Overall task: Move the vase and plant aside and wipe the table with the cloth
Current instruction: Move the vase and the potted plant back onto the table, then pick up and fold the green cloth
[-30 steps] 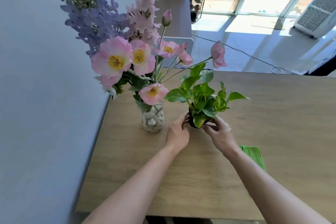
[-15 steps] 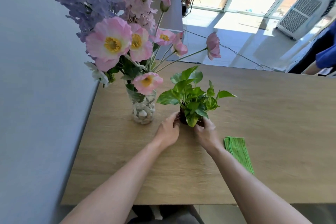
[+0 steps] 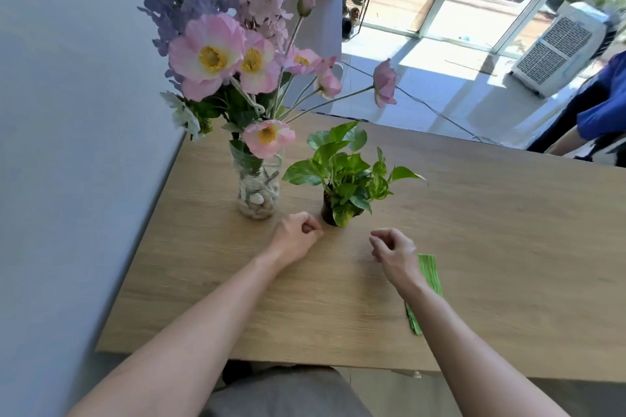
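Note:
A glass vase (image 3: 258,191) with pebbles and tall pink and purple flowers stands at the table's left side near the wall. Just right of it sits a small leafy green plant (image 3: 345,179) in a dark pot. My left hand (image 3: 296,236) rests just in front of the pot, fingers curled, holding nothing. My right hand (image 3: 394,252) hovers to the right of the pot, fingers loosely curled, also free of it. A folded green cloth (image 3: 428,278) lies on the wooden table (image 3: 508,264), partly hidden under my right wrist.
A pale wall (image 3: 67,145) runs along the table's left edge. Beyond the far edge is a tiled floor with a cable, a white air cooler (image 3: 559,47) and a person in blue (image 3: 603,108) at the far right.
Both hands have let go of the plant pot and pulled back toward me. The plant now stands alone beside the vase.

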